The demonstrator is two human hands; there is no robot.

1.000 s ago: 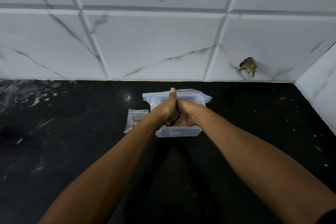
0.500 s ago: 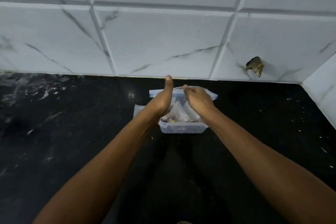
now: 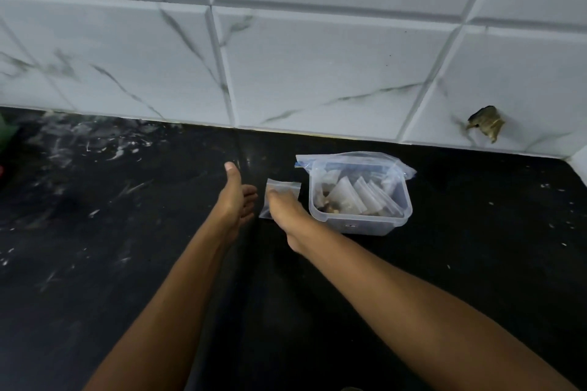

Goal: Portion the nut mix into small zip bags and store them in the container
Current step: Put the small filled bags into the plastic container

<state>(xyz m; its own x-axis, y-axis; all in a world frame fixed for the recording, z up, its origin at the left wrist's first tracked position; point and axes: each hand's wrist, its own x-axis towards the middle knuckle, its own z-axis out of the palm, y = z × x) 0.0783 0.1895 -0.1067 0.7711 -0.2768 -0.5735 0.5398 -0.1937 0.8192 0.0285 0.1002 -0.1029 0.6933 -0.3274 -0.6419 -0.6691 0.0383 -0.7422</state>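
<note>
One small zip bag (image 3: pixel 281 197) lies on the black counter (image 3: pixel 476 263) just left of the clear container (image 3: pixel 360 225), where filled bags already stand. Pinch it near the seal and slot it upright among them. Your right hand (image 3: pixel 286 208) covers it, grip unclear; your left hand (image 3: pixel 236 197) hangs relaxed, thumb up, holding nothing.

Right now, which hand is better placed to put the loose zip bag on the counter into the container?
The right hand. It already reaches onto the small zip bag, which lies just left of the open container, though whether it has a grip on it is unclear. The left hand hovers open, farther from the container.
</note>
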